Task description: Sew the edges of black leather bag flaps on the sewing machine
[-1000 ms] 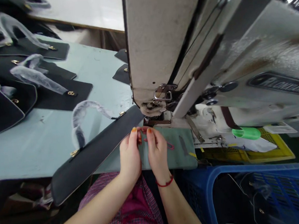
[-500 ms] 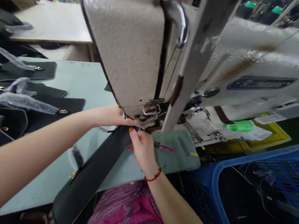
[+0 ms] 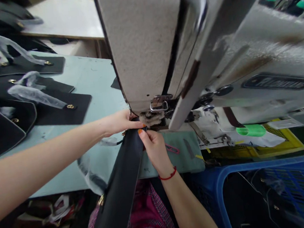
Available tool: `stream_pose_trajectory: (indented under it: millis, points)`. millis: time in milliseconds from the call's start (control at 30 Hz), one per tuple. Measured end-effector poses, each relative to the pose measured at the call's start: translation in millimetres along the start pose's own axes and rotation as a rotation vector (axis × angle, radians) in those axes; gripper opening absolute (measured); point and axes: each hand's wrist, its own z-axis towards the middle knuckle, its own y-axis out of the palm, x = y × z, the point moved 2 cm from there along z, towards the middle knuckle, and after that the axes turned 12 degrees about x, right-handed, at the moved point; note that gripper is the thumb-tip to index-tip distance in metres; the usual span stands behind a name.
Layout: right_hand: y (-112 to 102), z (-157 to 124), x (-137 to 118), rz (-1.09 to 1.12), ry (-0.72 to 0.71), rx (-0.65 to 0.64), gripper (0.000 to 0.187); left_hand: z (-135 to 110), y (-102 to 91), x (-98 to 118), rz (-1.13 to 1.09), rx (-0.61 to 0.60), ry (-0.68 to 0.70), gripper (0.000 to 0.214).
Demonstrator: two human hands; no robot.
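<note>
A long black leather flap (image 3: 119,197) hangs from under the sewing machine's presser foot (image 3: 152,118) down toward my lap, with a small gold fitting (image 3: 101,201) near its lower part. My right hand (image 3: 154,149), with a red string at the wrist, pinches the flap's upper end just in front of the foot. My left hand (image 3: 118,123) reaches in from the left and grips the flap's tip at the foot's left side. A strip of translucent plastic wrap (image 3: 92,176) trails behind the flap.
Several black leather flaps with gold fittings (image 3: 62,110) lie on the pale blue table (image 3: 85,71) at left. A green mat (image 3: 182,152) holds pink-handled snips (image 3: 172,149). A blue crate (image 3: 221,193) of black pieces stands at lower right.
My left hand has moved up and left to the presser foot. The flap has swung from lying across the table edge to hanging nearly straight down, its end lifted to the foot.
</note>
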Motion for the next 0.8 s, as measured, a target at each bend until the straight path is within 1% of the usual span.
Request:
stream_pose_trajectory:
  millis: [67, 100, 200, 300, 367, 433, 533, 567, 600, 633, 667, 733, 800]
  points:
    - [-8.0, 1.7, -0.9, -0.017, -0.005, -0.041, 0.046, -8.5, 6.8, -2.5, -0.011, -0.052, -0.010, 0.039]
    - [-11.9, 2.7, -1.7, -0.027, -0.003, -0.057, 0.046, -12.2, 9.4, -2.7, -0.008, -0.044, -0.014, 0.039]
    - [-21.6, 5.8, -5.1, -0.056, 0.010, -0.099, 0.045, -20.5, 14.0, -1.8, 0.024, 0.051, -0.047, 0.041]
    - [-25.9, 7.0, -8.9, -0.064, 0.002, -0.129, 0.044, -22.0, 12.8, -3.3, 0.048, 0.068, -0.036, 0.041]
    - [-26.7, 6.2, -10.7, -0.064, 0.000, -0.133, 0.046, -19.7, 6.5, -11.0, 0.050, 0.052, -0.006, 0.039]
    - [-27.4, 4.0, -11.8, -0.069, 0.007, -0.130, 0.047, -17.1, -5.7, -26.6, 0.049, 0.100, 0.008, 0.037]
    - [-30.8, -1.9, -12.8, -0.086, 0.013, -0.135, 0.048, -19.7, -29.8, -60.2, 0.104, 0.285, 0.052, 0.037]
    - [-32.4, -4.6, -12.9, -0.091, 0.015, -0.140, 0.049, -23.3, -36.1, -71.7, 0.144, 0.324, 0.084, 0.037]
    - [-34.0, -7.8, -12.8, -0.092, 0.019, -0.148, 0.049, -28.3, -40.0, -82.5, 0.196, 0.327, 0.122, 0.039]
    - [-35.5, -11.5, -12.2, -0.092, 0.026, -0.152, 0.049, -34.6, -41.2, -91.9, 0.248, 0.305, 0.161, 0.042]
    - [-36.6, -15.7, -11.3, -0.092, 0.037, -0.156, 0.049, -41.8, -39.3, -99.5, 0.289, 0.266, 0.199, 0.047]
    - [-37.9, -25.9, -8.6, -0.090, 0.074, -0.171, 0.049, -57.2, -27.1, -108.0, 0.312, 0.191, 0.249, 0.059]
    - [-40.4, -38.3, -6.1, -0.106, 0.109, -0.203, 0.049, -70.2, -7.5, -106.8, 0.231, 0.192, 0.228, 0.066]
